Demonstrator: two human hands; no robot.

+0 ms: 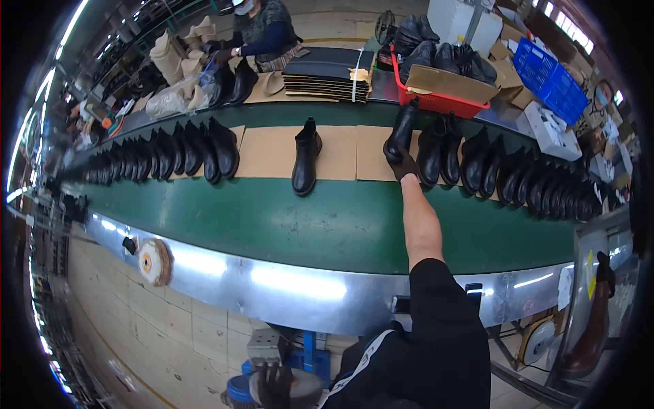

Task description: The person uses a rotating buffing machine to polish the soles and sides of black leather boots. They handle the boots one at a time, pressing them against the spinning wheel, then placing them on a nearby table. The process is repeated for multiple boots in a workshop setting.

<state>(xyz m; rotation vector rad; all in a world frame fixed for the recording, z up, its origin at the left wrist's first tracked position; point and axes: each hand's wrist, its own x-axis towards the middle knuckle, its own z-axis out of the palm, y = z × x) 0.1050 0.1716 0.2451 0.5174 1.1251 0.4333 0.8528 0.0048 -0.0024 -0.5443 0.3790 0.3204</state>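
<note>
My right hand [403, 165], in a dark glove, reaches forward over the green conveyor belt [293, 221] and grips a black ankle boot [405, 124] near its toe. The boot's shaft points away from me, above a cardboard sheet [371, 150]. Another black boot [308, 157] lies alone on the cardboard to the left. Low in the view, my left hand [275, 386], also dark-gloved, is beside a round grey wheel [306, 387] on a blue machine [238, 390]. Its fingers look stretched out, and I see nothing held in them.
Rows of black boots [221, 146] line the belt left and right. A metal ledge [300, 290] runs along its near side, with a white buffing wheel [155, 262]. Beyond are stacked boards [327, 75], a red crate [443, 102], a blue crate [548, 78] and a co-worker [266, 34].
</note>
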